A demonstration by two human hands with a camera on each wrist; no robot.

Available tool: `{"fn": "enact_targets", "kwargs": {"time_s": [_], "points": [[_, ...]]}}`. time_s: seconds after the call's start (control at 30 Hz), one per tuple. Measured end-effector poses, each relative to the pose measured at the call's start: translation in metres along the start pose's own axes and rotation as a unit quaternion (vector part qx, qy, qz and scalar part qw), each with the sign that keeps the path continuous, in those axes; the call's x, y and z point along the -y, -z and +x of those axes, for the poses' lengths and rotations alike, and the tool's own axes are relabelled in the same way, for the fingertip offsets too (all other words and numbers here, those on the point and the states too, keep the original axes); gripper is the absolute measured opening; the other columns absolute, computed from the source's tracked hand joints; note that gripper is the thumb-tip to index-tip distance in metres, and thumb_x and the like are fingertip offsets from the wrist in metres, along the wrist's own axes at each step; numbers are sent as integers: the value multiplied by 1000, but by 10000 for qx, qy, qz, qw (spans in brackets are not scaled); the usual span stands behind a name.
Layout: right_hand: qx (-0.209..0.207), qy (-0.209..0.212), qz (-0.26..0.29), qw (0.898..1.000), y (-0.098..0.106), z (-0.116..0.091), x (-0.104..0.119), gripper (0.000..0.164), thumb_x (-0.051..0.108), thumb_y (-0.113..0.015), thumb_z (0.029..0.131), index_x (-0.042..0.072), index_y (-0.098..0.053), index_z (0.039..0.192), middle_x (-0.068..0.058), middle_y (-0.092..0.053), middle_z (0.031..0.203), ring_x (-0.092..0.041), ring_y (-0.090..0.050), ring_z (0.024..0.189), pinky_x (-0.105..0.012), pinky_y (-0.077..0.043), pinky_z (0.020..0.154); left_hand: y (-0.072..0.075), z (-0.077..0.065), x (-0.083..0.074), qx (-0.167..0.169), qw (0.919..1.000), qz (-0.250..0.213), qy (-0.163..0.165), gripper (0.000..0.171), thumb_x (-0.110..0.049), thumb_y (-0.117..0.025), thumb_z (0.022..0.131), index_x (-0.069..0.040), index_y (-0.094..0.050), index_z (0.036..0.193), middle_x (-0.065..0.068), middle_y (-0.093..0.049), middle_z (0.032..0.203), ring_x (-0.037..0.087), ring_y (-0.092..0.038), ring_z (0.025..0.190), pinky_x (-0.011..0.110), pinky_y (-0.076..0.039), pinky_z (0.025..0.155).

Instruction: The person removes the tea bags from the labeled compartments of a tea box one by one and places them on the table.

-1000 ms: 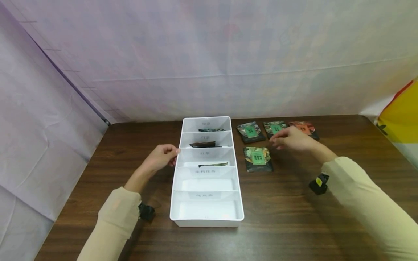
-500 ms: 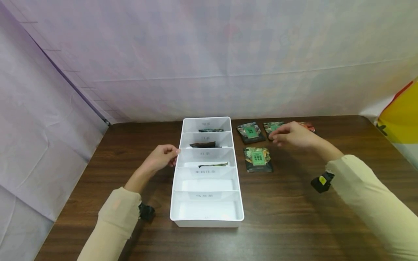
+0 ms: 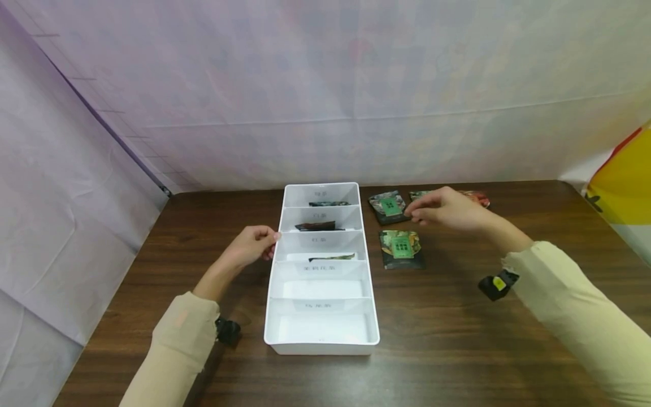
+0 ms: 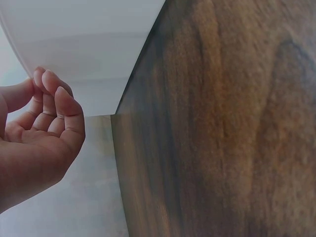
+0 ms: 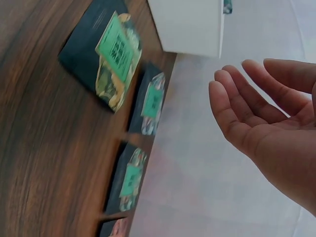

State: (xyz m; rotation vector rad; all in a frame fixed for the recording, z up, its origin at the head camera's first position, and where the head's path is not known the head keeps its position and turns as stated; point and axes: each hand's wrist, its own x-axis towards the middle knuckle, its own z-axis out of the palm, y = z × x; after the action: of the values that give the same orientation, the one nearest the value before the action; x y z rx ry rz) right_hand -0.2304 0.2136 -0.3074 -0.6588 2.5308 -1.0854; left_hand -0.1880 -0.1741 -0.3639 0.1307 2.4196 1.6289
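A white divided organizer box point(image 3: 321, 349) stands on the table, with labels on its compartment walls. My left hand point(image 3: 251, 246) pinches its left rim between thumb and fingers. To the right of the box, my right hand point(image 3: 450, 210) hovers over the packets with fingers loosely bent and nothing in them. Its fingertips overlap the edge of a dark sachet with a green label point(image 3: 390, 206) in the head view. Nearer to me lies another green-labelled sachet point(image 3: 402, 249). Behind the hand, a third green-labelled sachet point(image 5: 130, 180) and a red one point(image 3: 480, 198) are partly hidden.
Sachets stand in the three far compartments: a dark one point(image 3: 329, 203), a brown one point(image 3: 316, 225) and a green one point(image 3: 331, 257). A pale curtain point(image 3: 325, 113) hangs right behind the brown wooden table point(image 3: 432, 362).
My right hand has moved left, from over the far-right sachets toward the green-labelled sachet closest to the box. My left hand stays at the rim.
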Motion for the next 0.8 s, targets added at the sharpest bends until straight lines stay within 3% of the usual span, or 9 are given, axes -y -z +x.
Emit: {"fn": "enact_targets", "kwargs": {"time_s": [0.23, 0.47, 0.8], "points": [[168, 256, 49, 9995, -8, -2, 16, 23, 12, -54, 93, 0, -62, 110, -17, -62, 106, -31, -60, 96, -41, -49, 79, 1, 0, 0, 11, 10000, 38, 4, 20, -6, -48, 94, 10, -53, 84, 7, -51, 64, 13, -50, 58, 25, -45, 56], [245, 691, -86, 9973, -19, 0, 28, 18, 12, -55, 92, 6, -65, 105, -8, -64, 101, -27, -60, 93, -34, -49, 76, 1, 0, 0, 37, 10000, 54, 10, 21, -6, -48, 95, 12, -52, 85, 7, -51, 65, 13, -50, 59, 25, -46, 56], [443, 1207, -439, 9907, -38, 3, 44, 17, 9, -55, 91, 8, -67, 103, -6, -64, 105, -18, -58, 95, -36, -47, 79, 1, -1, -1, 36, 10000, 16, 29, 21, -6, -48, 95, 12, -52, 85, 3, -50, 62, 12, -50, 58, 25, -46, 56]]}}
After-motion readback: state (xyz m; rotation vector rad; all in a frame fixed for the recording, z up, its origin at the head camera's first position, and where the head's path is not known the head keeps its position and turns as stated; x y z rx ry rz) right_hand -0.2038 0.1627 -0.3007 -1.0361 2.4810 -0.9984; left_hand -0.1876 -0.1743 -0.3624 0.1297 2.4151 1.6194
